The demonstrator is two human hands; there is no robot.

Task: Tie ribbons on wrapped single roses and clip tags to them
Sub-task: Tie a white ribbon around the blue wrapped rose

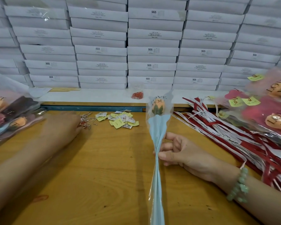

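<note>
My right hand (177,151) pinches a wrapped single rose (158,127) at its narrow waist and holds it upright over the wooden table (96,168). The rose has an orange bloom, light blue paper and a clear sleeve printed LOVE YOU. My left hand (62,125) is blurred and reaches out to a small heap of metal clips (86,119); its fingers are too smeared to read. A pile of yellow and white tags (122,120) lies just right of the clips. Red and white ribbons (225,130) lie spread out to the right.
Wrapped roses without tags are stacked at the left edge (10,114). Tagged roses are heaped at the right (266,108). A bag of red clips (137,95) sits on a white ledge under a wall of stacked white boxes (151,51).
</note>
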